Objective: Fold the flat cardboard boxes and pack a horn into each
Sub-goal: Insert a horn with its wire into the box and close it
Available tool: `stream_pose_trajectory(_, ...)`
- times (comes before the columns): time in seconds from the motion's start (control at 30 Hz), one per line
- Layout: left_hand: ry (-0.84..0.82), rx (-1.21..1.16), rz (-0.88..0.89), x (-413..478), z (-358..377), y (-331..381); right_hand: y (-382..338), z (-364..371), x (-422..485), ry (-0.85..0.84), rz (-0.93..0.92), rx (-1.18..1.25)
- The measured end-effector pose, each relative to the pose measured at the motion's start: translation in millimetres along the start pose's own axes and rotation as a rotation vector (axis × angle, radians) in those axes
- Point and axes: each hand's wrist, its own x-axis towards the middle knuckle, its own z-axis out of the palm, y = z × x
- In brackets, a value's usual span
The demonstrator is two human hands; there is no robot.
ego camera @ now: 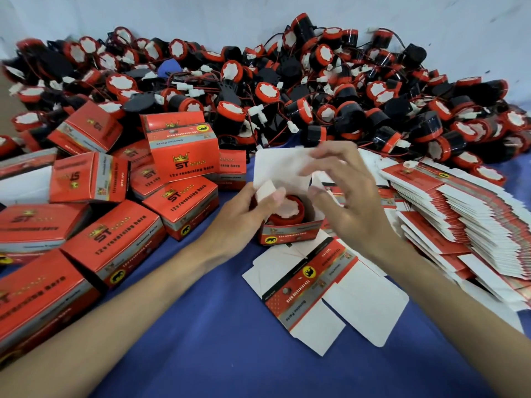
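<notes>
Blue cloth-covered counter (218, 354) is running up to a pale wall (172, 15); loose red-and-black round horns (316, 90) are lying heaped along its far edge. Mid-counter, a half-folded red cardboard box (290, 232) is standing open with one red-capped horn (288, 209) sitting inside. Left hand (244, 208) is pinching a small white side flap (265, 191) between thumb and fingers, probably steadying the box for closing. Right hand (347, 196) is hovering over the opening, fingers loosely spread, gripping nothing visible; motion blur noted. Closed red boxes (115, 248) are lying piled at the left edge, flat unfolded blanks (474, 219) stacked at the right, presumably for easy reach.
</notes>
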Motion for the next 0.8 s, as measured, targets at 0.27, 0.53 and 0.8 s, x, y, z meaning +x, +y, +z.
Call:
stream_pose_trajectory(0.27,0.124,0.092,0.151,1.7,4.1,-1.4,10.2,3.4,-29.8,-0.126,0.084,0.082)
stream_pose_trajectory(0.53,0.249,0.494,0.614,-2.2,-0.5,0.3,9.1,3.0,-26.3,-0.007,0.471,0.396)
stream_pose_trajectory(0.8,-0.013,0.664,0.533,-4.4,-11.9,-3.0,10.1,9.8,-32.0,-0.076,0.371,0.241)
